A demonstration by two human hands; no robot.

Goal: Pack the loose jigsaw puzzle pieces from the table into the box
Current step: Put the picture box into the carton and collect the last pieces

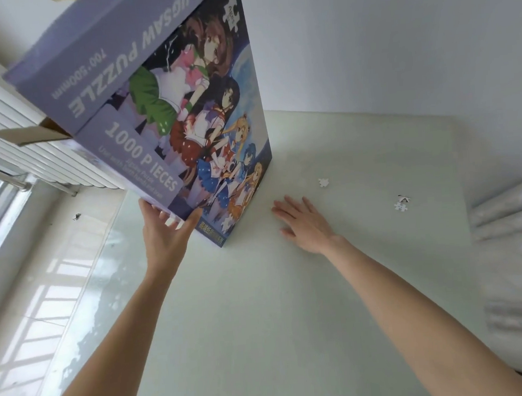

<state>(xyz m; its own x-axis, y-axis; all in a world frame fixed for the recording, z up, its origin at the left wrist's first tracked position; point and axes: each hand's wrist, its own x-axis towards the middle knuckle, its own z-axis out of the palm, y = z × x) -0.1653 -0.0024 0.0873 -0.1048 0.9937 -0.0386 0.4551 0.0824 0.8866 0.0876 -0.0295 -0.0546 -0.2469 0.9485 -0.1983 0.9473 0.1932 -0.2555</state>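
On the smooth, pale-green glossy surface (260, 290) one tall lilac cardboard puzzle box (167, 111) stands on end, a brown flap open at its left. Left hand (163, 235) grip clamped on its lower corner; right hand (301, 222) lies flat, fingers apart. Two loose white puzzle pieces (324, 182) lie rightward, bare room around them.
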